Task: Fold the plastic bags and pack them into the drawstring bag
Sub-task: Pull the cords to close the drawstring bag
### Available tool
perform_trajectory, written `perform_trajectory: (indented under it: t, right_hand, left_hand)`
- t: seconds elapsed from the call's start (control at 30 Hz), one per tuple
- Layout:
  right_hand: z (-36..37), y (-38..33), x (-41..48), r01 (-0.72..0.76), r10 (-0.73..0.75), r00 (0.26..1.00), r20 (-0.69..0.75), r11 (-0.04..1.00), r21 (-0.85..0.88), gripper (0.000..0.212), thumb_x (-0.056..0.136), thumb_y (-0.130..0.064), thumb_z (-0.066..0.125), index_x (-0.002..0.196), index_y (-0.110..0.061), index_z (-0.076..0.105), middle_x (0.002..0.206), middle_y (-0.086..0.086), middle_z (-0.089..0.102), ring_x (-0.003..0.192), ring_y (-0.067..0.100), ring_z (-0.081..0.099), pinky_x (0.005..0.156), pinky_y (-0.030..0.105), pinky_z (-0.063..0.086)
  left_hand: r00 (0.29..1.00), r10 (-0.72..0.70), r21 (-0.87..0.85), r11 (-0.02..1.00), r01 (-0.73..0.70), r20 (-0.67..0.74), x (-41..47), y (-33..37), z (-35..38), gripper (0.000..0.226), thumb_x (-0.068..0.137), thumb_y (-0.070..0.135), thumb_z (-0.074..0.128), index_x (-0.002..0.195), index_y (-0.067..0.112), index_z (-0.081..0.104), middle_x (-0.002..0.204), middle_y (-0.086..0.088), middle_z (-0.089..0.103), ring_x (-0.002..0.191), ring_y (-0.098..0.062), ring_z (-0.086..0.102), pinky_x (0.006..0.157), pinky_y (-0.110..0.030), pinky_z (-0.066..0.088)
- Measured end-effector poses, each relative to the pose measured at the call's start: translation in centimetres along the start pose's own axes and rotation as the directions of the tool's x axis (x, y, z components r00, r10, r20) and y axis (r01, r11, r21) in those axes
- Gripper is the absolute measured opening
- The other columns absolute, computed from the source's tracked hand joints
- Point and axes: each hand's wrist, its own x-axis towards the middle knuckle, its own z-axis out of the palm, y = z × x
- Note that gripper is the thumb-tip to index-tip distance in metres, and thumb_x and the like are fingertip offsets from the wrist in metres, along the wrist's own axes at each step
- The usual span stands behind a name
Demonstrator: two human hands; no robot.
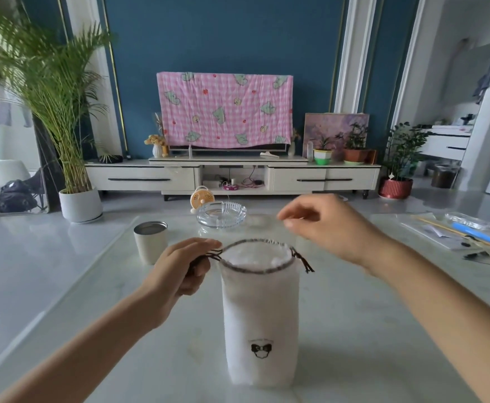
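Left hand [177, 274] pinches the cord [212, 254] (fingers curled); right hand [325, 225] hovers, loosely curled.

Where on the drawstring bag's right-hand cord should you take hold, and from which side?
Pinch the dark cord tail dangling outside the rim of the upright drawstring bag, probably coming from the right with the right hand. It hangs free and outward there, and the left hand pinches the opposite cord.

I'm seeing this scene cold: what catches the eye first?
A white drawstring bag stands upright on the table, mouth open. The left hand pinches its cord; the right hand hovers just behind. Beyond, a pink checked cloth drapes the television.
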Motion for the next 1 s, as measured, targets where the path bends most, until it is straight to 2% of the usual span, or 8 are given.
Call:
perform_trajectory:
  t: [0.13,0.37,0.43,0.5,0.67,0.77,0.87,1.0]
  right_hand:
    - [0.2,2.0,-2.9,-0.349,0.306,0.896,0.321,0.933,0.085,0.023,0.093,-0.028,0.054,0.116,-0.025,0.052,0.106,0.0,0.061,0.097,0.012,0.061,0.079,0.025,0.052]
    - [1.7,3.0,-2.3,-0.281,0.254,0.956,0.149,0.937,0.209,0.005,0.092,-0.009,0.056,0.091,-0.008,0.06,0.077,0.004,0.062,0.064,0.01,0.06,0.059,0.018,0.05]
    - [1.6,3.1,-2.3,-0.262,0.238,0.962,0.131,0.939,0.223,0.007,0.092,-0.008,0.056,0.086,-0.008,0.06,0.073,0.002,0.062,0.061,0.009,0.059,0.057,0.016,0.048]
    - [1.7,3.0,-2.4,-0.266,0.241,0.962,0.128,0.934,0.238,0.007,0.092,-0.009,0.057,0.086,-0.008,0.06,0.072,0.002,0.062,0.061,0.01,0.059,0.055,0.015,0.048]
    - [2.0,2.7,-2.7,-0.274,0.252,0.961,0.116,0.923,0.27,0.009,0.093,-0.009,0.054,0.092,-0.003,0.06,0.073,0.004,0.061,0.062,0.013,0.059,0.055,0.017,0.047]
    - [2.0,2.9,-3.2,-0.279,0.259,0.96,0.108,0.922,0.27,0.01,0.093,-0.008,0.052,0.091,-0.003,0.06,0.072,0.003,0.061,0.062,0.012,0.059,0.054,0.016,0.047]
    - [1.8,3.1,-3.6,-0.297,0.277,0.954,0.115,0.922,0.247,0.012,0.092,-0.008,0.051,0.083,-0.005,0.06,0.069,0.002,0.061,0.061,0.013,0.06,0.056,0.018,0.048]
    - [1.6,2.8,-3.4,-0.298,0.287,0.955,0.082,0.914,0.275,0.023,0.092,-0.01,0.045,0.074,-0.004,0.058,0.068,0.004,0.061,0.06,0.015,0.059,0.057,0.022,0.048]
  left_hand:
    - [1.0,0.011,0.053,0.998,-0.012,0.022,0.0,-0.4,-0.7,0.019,0.092,0.008,0.05,0.085,0.008,0.068,0.056,0.0,0.048,0.041,-0.011,0.03,0.038,-0.017,0.02]
    - [0.994,0.101,0.236,0.968,-0.088,-0.047,0.4,-1.1,-1.0,0.022,0.094,0.003,0.05,0.084,0.016,0.066,0.071,-0.003,0.057,0.054,-0.013,0.046,0.045,-0.018,0.033]
    - [0.89,0.44,0.64,0.719,-0.271,-0.117,0.4,-0.9,-1.4,0.02,0.09,0.007,0.058,0.083,0.024,0.064,0.088,0.0,0.059,0.074,-0.013,0.054,0.059,-0.017,0.039]
    - [0.748,0.661,0.746,0.466,-0.476,0.064,-0.2,0.2,-0.9,0.015,0.088,0.014,0.06,0.088,0.029,0.065,0.095,0.013,0.06,0.087,-0.007,0.054,0.073,-0.015,0.04]
    - [0.714,0.484,0.612,0.383,-0.692,0.505,-1.0,0.9,3.2,0.016,0.092,0.028,0.055,0.1,0.021,0.068,0.092,0.024,0.061,0.085,0.017,0.053,0.074,-0.001,0.036]
    - [0.709,0.453,0.628,0.343,-0.699,0.541,-0.8,0.2,4.3,0.014,0.091,0.028,0.057,0.094,0.018,0.065,0.081,0.018,0.057,0.077,0.007,0.053,0.067,-0.006,0.037]
    - [0.833,0.234,0.79,0.267,-0.551,0.502,-0.6,0.2,5.3,0.029,0.092,0.041,0.051,0.078,0.017,0.056,0.074,0.001,0.056,0.072,-0.017,0.049,0.066,-0.028,0.04]
    - [0.863,0.141,0.823,0.258,-0.505,0.485,-0.6,1.9,5.8,0.031,0.093,0.041,0.05,0.078,0.015,0.059,0.072,0.005,0.054,0.071,-0.015,0.049,0.057,-0.018,0.036]
